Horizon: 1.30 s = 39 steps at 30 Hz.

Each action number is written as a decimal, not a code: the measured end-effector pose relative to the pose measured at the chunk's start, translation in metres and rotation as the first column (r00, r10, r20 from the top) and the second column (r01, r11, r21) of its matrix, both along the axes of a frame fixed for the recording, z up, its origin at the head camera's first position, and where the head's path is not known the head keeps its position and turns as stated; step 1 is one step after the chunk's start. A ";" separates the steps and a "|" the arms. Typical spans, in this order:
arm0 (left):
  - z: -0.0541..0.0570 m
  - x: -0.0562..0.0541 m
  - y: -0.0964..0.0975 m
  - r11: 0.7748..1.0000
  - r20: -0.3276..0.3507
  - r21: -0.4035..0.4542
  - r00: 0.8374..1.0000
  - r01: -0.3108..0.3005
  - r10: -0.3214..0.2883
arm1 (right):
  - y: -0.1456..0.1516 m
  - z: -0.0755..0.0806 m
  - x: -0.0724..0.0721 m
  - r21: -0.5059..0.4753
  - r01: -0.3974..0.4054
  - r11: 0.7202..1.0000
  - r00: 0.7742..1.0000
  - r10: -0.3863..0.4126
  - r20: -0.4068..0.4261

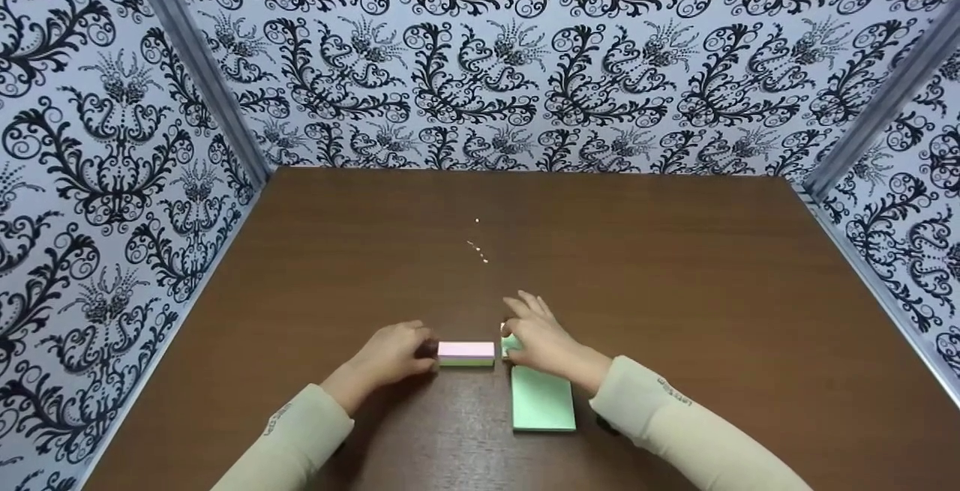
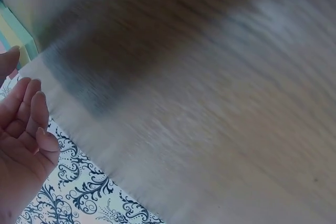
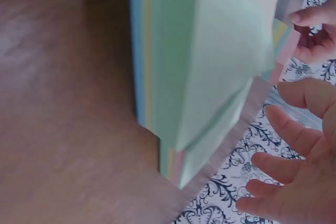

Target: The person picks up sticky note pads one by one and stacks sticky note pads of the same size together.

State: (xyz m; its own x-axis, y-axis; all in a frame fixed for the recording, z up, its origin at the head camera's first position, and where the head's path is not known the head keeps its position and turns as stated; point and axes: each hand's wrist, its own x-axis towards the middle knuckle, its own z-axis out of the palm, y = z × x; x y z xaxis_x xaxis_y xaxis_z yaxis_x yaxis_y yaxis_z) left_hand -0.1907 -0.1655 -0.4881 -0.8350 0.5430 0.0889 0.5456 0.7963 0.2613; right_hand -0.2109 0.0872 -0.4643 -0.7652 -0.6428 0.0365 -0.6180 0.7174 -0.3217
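Observation:
My left hand (image 1: 394,352) is at the left end of a small block of sticky notes (image 1: 466,354), pink on top with a green layer below. Its bent fingertips are close against that end; actual contact is unclear. My right hand (image 1: 544,341) arches above a small light-green sticky-note pad (image 1: 511,344), part of which it covers. In the right wrist view its fingers (image 3: 281,169) are spread and grip nothing. A larger green sticky-note pad (image 1: 544,402), with blue and yellow layers along its side, lies under and in front of that hand.
All of this rests on a brown wooden table (image 1: 675,273). A patterned wall (image 1: 487,64) runs along the back, with further patterned walls at both sides. Small bright spots (image 1: 478,249) show on the tabletop beyond the hands. A dark object is partly hidden under the right sleeve.

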 end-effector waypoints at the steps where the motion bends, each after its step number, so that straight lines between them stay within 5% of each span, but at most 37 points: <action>1: 0.000 0.000 0.001 1.000 0.000 -0.007 1.000 0.000 0.000 | -0.001 -0.001 0.000 -0.001 -0.006 1.000 1.000 0.006 -0.002; 22: 0.002 -0.001 0.016 0.999 -0.078 0.007 0.996 0.048 -0.047 | -0.013 -0.012 0.002 0.033 -0.043 0.999 0.999 0.043 -0.003; 39: 0.000 -0.002 0.015 0.999 -0.060 0.002 0.997 0.052 -0.052 | -0.015 -0.011 0.002 0.047 -0.033 0.998 0.999 0.032 0.012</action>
